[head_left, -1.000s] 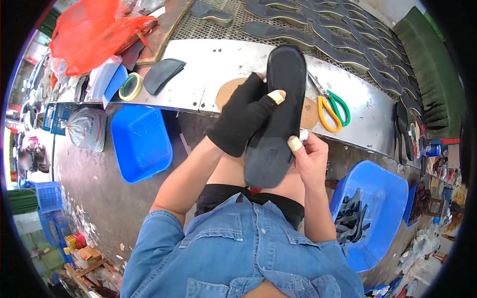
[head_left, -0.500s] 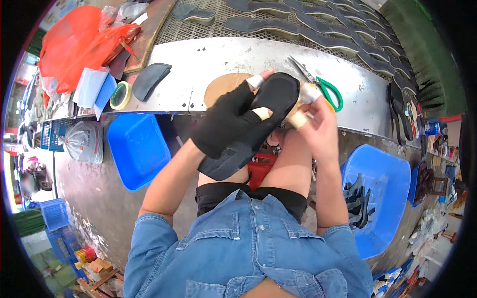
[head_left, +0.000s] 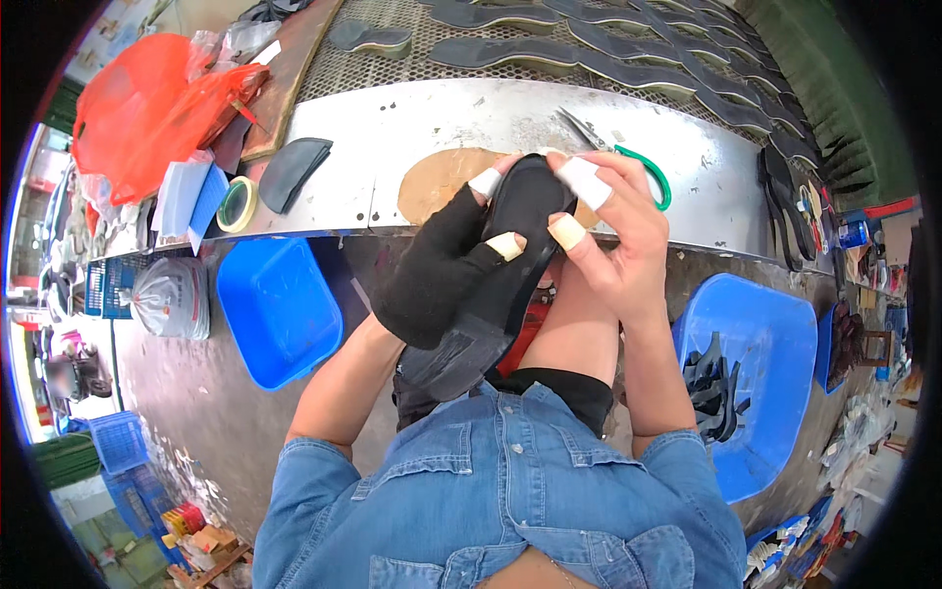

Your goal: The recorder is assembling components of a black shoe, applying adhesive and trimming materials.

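Note:
A black shoe sole (head_left: 522,218) is held over my lap, slanting from its rounded end at the bench edge down to its wide end at lower left. My left hand (head_left: 437,260), in a black fingerless glove with taped fingertips, wraps round its left side, thumb lying on top. Bare but for tape on thumb and fingers, my right hand (head_left: 623,226) pinches the right edge close to the rounded end. Just beyond that hand, scissors (head_left: 643,175) with green handles lie on the metal bench (head_left: 339,113). A brown oval piece (head_left: 432,191) lies behind my left fingers.
Rows of dark soles (head_left: 505,54) stand on a mesh surface (head_left: 339,74) across the bench. One blue bin (head_left: 280,314) is at left; another blue bin (head_left: 775,393), at right, holds dark strips. Tape (head_left: 237,204), dark flat pieces (head_left: 294,172) and a red bag (head_left: 137,118) sit at left.
My right hand has moved from beside the sole onto its rounded end, its fingers now pressed to the edge. The sole has tilted slightly, and my left hand keeps its grip.

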The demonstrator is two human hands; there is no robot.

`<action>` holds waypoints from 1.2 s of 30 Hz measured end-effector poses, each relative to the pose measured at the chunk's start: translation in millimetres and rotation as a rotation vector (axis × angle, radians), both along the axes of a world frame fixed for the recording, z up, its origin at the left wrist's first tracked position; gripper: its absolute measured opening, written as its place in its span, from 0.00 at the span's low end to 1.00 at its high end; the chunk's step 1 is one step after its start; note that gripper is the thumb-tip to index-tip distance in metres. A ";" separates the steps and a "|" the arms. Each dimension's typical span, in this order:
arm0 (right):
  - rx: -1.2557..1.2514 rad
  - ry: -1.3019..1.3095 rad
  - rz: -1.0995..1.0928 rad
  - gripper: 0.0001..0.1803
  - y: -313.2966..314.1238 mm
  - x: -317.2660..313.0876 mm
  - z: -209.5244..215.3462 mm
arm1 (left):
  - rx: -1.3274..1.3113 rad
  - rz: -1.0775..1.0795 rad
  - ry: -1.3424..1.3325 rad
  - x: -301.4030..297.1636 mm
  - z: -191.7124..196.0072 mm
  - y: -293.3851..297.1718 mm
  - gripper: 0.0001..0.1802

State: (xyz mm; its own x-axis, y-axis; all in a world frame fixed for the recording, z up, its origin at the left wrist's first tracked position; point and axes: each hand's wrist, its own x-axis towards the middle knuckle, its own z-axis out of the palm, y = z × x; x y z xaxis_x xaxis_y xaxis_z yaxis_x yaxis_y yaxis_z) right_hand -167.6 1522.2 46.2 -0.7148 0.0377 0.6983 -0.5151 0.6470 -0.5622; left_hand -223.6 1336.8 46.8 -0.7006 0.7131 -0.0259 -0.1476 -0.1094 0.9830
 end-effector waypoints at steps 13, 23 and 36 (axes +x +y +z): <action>-0.379 -0.813 0.316 0.22 34.7 -16.1 6.0 | -0.207 -0.279 0.428 -23.7 2.8 -13.8 0.40; -0.034 -0.992 0.445 0.20 39.4 -37.0 23.9 | -0.508 -0.326 0.715 -28.3 26.4 -16.2 0.37; -0.371 -0.650 0.185 0.17 17.8 -24.3 9.4 | -0.088 -0.059 0.448 -11.9 -2.3 -5.4 0.35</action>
